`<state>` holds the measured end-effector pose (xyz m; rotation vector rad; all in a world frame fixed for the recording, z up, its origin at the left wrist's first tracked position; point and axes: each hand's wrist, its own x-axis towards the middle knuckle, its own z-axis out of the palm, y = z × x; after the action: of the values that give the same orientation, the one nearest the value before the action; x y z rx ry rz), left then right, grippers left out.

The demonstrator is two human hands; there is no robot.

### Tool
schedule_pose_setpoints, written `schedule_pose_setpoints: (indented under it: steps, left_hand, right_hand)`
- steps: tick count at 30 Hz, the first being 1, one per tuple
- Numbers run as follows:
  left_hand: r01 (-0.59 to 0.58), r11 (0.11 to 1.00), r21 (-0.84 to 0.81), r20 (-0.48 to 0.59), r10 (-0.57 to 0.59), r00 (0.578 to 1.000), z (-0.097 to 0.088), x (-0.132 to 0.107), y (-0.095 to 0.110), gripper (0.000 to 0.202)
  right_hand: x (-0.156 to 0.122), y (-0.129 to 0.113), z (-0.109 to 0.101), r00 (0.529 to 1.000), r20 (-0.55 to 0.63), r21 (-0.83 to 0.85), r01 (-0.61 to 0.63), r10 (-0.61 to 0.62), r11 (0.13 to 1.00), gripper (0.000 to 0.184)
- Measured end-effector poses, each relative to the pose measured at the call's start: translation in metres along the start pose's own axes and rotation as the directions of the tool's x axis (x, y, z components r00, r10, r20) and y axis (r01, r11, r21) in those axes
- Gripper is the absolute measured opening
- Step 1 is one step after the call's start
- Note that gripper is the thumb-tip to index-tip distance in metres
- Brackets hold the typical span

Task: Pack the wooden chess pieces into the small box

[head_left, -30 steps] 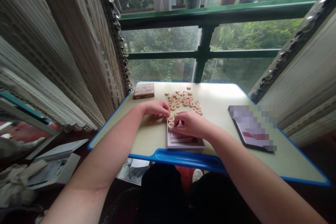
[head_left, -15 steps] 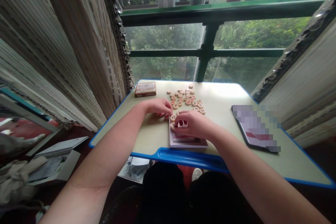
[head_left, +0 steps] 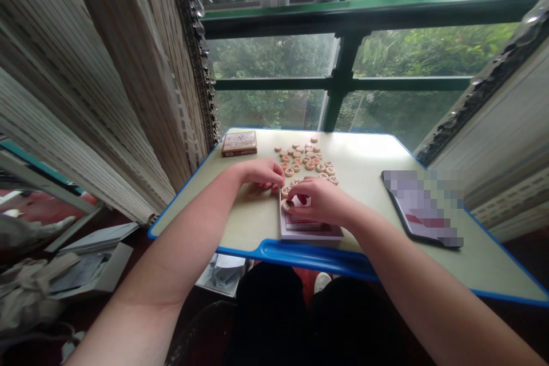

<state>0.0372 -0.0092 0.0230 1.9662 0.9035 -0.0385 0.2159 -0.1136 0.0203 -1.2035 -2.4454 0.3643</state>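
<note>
Right hand (head_left: 321, 203) pinching a wooden xiangqi piece (head_left: 285, 204) at the left edge of a folded xiangqi board (head_left: 311, 233), left hand (head_left: 259, 176) loosely curled and empty-looking just beside, one more piece (head_left: 285, 191) placed there, most pieces left in a loose pile (head_left: 305, 159) at 12 o'clock on the blue-edged desk (head_left: 364, 154).

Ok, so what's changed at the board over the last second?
The view has drifted slightly, so everything sits a little further right and higher in the picture. The right hand has loosened a little, its fingers parted more over the board beside the lower wooden Chinese chess piece. Nothing is visibly taken or let go. The left hand, the upper piece and the pile stay as they were.
</note>
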Motion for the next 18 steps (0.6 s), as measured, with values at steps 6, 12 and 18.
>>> schedule_pose_setpoints:
  steps: [6,12,18]
  left_hand:
    - [-0.002,1.0,0.005,0.004,0.002,1.0,0.0002,-0.0001,0.0009,0.015]
    - [0.004,1.0,0.013,0.004,-0.004,1.0,0.0006,0.0003,0.0015,0.014]
    - [0.012,1.0,0.028,-0.016,-0.012,1.0,0.0007,-0.0002,0.0012,0.013]
  right_hand:
    - [0.0013,0.0028,0.0053,0.997,-0.038,-0.06,0.069,-0.071,0.996,0.014]
    - [0.0004,0.0018,0.0047,0.996,-0.037,-0.066,0.08,-0.083,0.995,0.011]
    - [0.0021,0.0023,0.0096,0.993,-0.063,-0.06,0.093,-0.097,0.994,0.013]
